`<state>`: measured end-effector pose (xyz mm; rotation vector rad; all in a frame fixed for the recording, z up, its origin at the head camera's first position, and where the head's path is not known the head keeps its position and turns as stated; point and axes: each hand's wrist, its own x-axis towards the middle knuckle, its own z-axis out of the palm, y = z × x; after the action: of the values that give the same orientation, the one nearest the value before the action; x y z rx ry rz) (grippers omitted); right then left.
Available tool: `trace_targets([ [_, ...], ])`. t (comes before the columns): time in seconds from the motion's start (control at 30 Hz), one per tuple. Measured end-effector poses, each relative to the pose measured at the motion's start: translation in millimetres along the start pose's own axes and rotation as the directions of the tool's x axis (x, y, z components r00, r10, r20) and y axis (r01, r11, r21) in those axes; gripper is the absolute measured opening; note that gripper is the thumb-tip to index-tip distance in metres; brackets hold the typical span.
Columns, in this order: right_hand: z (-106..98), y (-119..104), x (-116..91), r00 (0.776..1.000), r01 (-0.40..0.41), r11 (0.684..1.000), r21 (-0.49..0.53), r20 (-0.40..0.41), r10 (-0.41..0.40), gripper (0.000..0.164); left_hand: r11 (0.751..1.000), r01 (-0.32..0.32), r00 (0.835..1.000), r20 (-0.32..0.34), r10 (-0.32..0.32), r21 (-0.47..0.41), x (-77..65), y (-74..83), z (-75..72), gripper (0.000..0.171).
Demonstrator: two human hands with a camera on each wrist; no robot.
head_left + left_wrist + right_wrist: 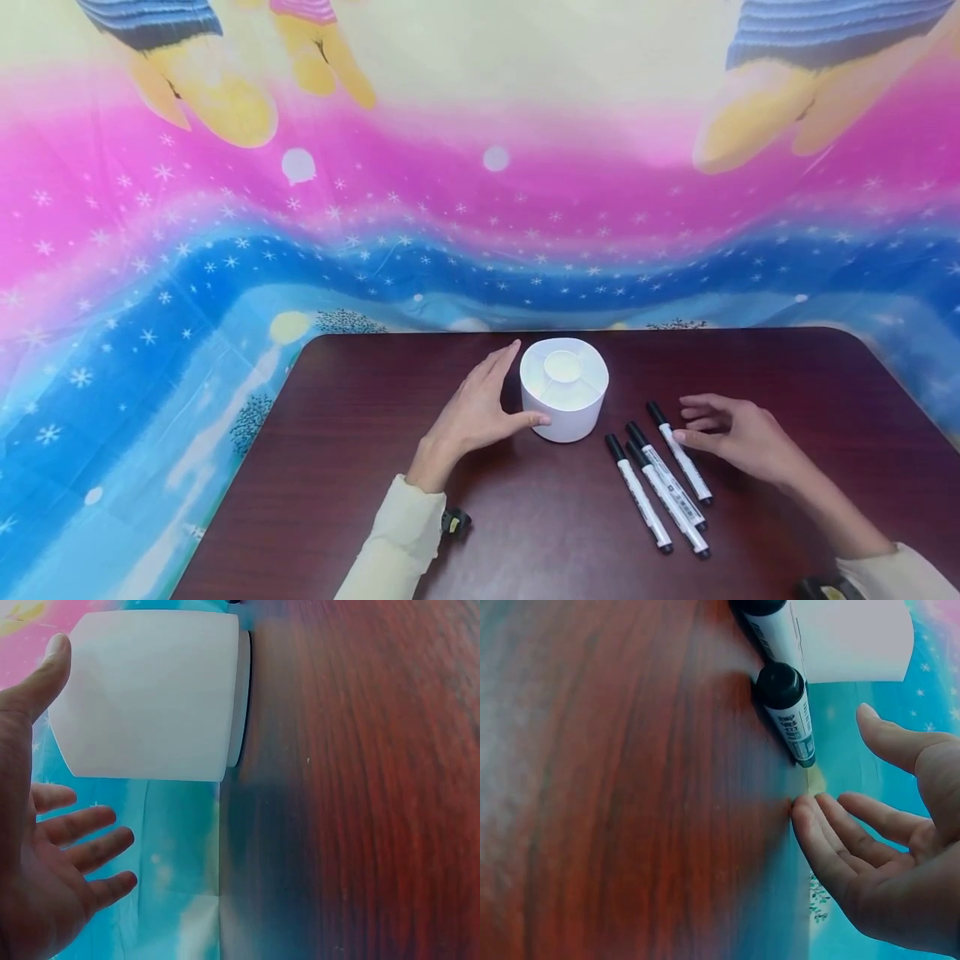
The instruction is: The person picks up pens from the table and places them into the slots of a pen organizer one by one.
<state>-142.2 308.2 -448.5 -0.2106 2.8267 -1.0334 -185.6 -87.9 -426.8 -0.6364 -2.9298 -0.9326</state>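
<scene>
A white round organizer (pixel 566 421) with a central ring and divided compartments stands upright on the table. My left hand (pixel 474 408) is spread at its left side, thumb in front and fingers straight behind. In the left wrist view, the thumb overlaps the organizer's wall (pixel 154 697); whether it touches is unclear. Several black-capped white markers lie to the right of the organizer, close together. My right hand (pixel 738 432) hovers just right of the nearest marker (pixel 684 462), fingers loosely bent. A gap shows between that hand (pixel 900 862) and the marker (pixel 784 701) in the right wrist view.
The dark wood table (pixel 337 500) has rounded far corners. Behind it hangs a colourful printed cloth (pixel 450 192), close to the far edge. Dark wrist devices sit at the left cuff (pixel 455 522) and right cuff (pixel 828 587).
</scene>
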Motion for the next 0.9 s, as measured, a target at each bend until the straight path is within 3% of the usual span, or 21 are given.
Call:
trace_targets([
  [0.17,-1.7,3.2,3.5,0.994,-0.071,0.990,0.124,0.087,0.061,0.067,1.000,-0.007,1.000,0.002,0.007,-0.026,1.2,-1.5,0.8,0.120],
  [0.37,0.1,7.3,7.1,0.979,-0.144,0.943,0.301,0.183,0.091,0.066,0.998,-0.017,1.000,0.000,0.017,-0.058,2.6,-5.0,3.3,0.117],
  [0.73,8.6,3.7,15.3,0.977,-0.178,0.957,0.230,0.153,0.145,0.063,0.996,-0.022,1.000,0.011,0.023,-0.086,5.6,-9.1,8.5,0.114],
  [0.9,5.2,-2.1,16.0,0.973,-0.177,0.960,0.218,0.183,0.138,0.055,0.994,-0.048,0.999,0.003,0.049,-0.102,7.4,-7.0,9.7,0.110],
])
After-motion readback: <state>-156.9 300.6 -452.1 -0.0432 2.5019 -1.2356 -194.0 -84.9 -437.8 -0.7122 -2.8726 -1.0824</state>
